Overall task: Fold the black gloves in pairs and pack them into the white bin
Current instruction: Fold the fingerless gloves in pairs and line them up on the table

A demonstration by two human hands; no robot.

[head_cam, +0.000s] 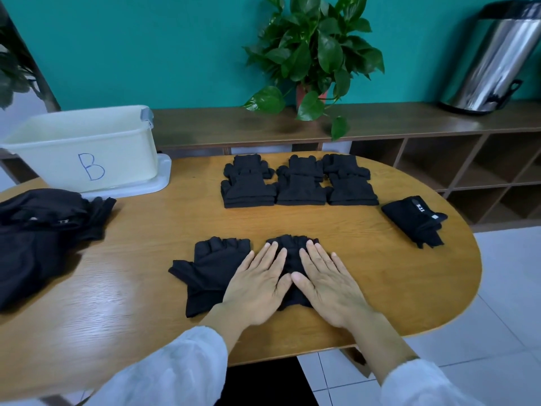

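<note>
Hands first: your left hand (pixel 257 281) and right hand (pixel 328 281) both lie flat, palms down, fingers straight and slightly fanned, pressing one black fingerless glove (pixel 289 253) against the wooden table (pixel 351 227). They grip nothing; the thumbs almost meet over the middle of that glove, and only its finger end and a strip of its cuff show around your hands. Just to its left a second fingerless glove (pixel 210 271) lies spread flat, thumb pointing left, its right edge tucked under your left hand.

Farther from you, near the table's back edge, six stacks of folded gloves (pixel 298 186) sit in two tight rows of three, touching one another. Off to the right, apart from them, one folded pair (pixel 415 221) lies at an angle with a small white-lettered tag facing up. At the far left edge you have a loose heap of black gloves (pixel 41 230), not sorted.

Behind that heap stands the white bin (pixel 85 148), marked with a blue letter B, resting on its upturned lid (pixel 146 183). What it holds is hidden by its wall.

Past the table, a low wooden shelf unit (pixel 380 121) carries a potted green plant (pixel 313 54) and a steel urn (pixel 494 63).
</note>
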